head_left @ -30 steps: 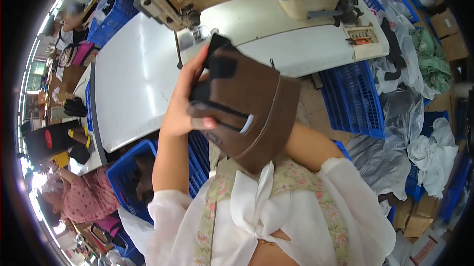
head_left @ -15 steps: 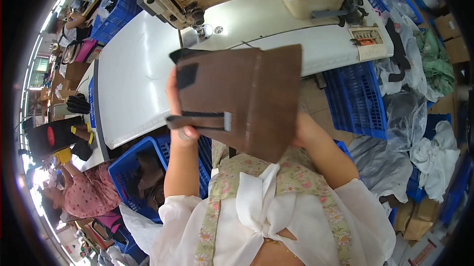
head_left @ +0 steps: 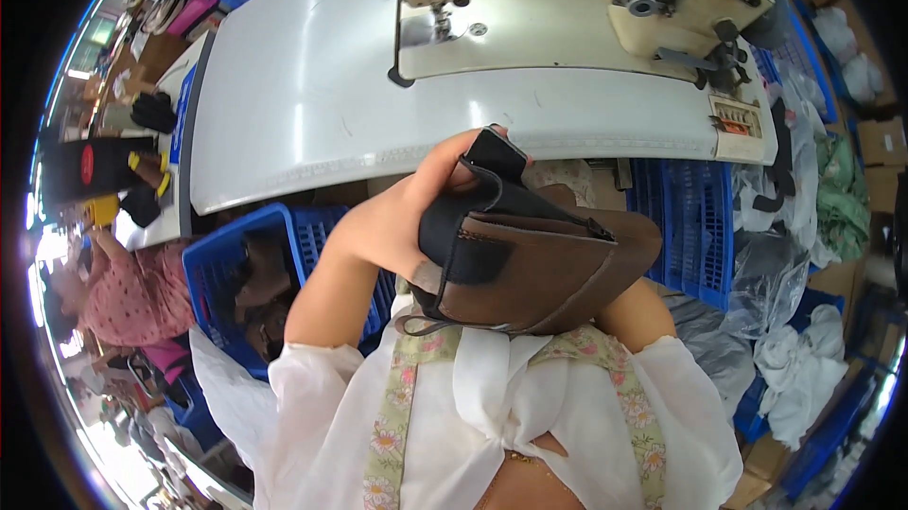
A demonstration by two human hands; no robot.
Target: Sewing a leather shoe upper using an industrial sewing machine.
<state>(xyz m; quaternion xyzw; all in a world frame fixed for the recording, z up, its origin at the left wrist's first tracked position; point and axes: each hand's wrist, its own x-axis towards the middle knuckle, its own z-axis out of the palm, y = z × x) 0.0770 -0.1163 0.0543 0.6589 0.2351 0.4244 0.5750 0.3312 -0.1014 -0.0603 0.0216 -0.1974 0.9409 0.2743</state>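
A brown leather boot upper [head_left: 539,273] with a black panel and dark lining is held in front of my chest, its open top edge tipped toward the left. My left hand [head_left: 416,212] is closed round its black-lined edge, thumb on the near side and fingers at the far side. A thin loop tab [head_left: 416,325] hangs from its lower left corner. My right forearm [head_left: 638,316] runs behind the upper from the right; the upper covers that hand and its fingers. Beyond them stands an industrial sewing machine [head_left: 577,23] on a white table [head_left: 312,122].
At the left a blue crate [head_left: 236,236] holds brown leather pieces. Another blue crate [head_left: 695,226] stands under the table's right end, near plastic bags [head_left: 766,273] and white cloth [head_left: 804,359]. Farther left sits a person in a pink top [head_left: 142,297].
The boot upper has turned from a flat broad side to a tilted view of its edge and lining. My left hand has shifted right, onto that edge. The view has swung, so the machine appears farther right.
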